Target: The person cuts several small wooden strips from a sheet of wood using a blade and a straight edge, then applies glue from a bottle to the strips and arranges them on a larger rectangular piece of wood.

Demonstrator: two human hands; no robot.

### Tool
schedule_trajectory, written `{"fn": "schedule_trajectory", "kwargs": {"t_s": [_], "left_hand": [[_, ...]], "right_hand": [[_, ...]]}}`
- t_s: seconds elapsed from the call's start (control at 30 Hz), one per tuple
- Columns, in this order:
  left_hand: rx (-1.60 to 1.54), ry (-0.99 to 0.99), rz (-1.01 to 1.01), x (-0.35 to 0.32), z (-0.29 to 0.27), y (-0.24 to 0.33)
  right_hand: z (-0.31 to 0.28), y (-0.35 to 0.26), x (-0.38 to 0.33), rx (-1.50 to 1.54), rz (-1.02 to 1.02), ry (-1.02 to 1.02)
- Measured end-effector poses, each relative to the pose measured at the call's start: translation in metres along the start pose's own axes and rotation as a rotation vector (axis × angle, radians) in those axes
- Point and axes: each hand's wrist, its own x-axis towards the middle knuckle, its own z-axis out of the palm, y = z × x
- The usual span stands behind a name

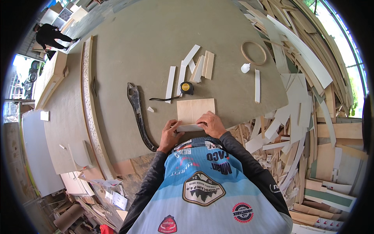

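Note:
A light wooden panel [196, 109] lies flat at the near edge of the table, just in front of me. Along its near edge runs a narrow white strip [188, 128]. My left hand [170, 135] pinches the left end of this strip. At the other end, the fingers of my right hand [211, 124] are closed on the strip and rest over the panel's near right corner. The strip's underside is hidden. Beyond the panel sits a black and yellow tape measure [187, 88], and a long curved black tool [137, 115] lies to the left.
Several white and wooden strips [189, 55] lie farther back. To the right are a small white bottle [245, 68], a thin hoop [254, 62] and another strip [257, 85]. A long board [86, 101] lies at left. Wood offcuts [288, 128] pile up on the right. A person [50, 36] stands far left.

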Motion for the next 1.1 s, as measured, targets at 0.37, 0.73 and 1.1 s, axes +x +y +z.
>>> {"fn": "schedule_trajectory", "kwargs": {"t_s": [0.37,0.73,1.1], "left_hand": [[0.121,0.021,0.080,-0.004,-0.001,0.005],[0.242,-0.053,0.215,0.007,0.000,0.013],[0.202,0.052,0.225,0.006,0.003,0.003]], "right_hand": [[-0.018,0.007,-0.048,-0.108,0.001,0.189],[-0.002,0.009,-0.045,-0.133,-0.042,0.233],[0.004,0.008,-0.045,-0.190,-0.058,0.243]]}}
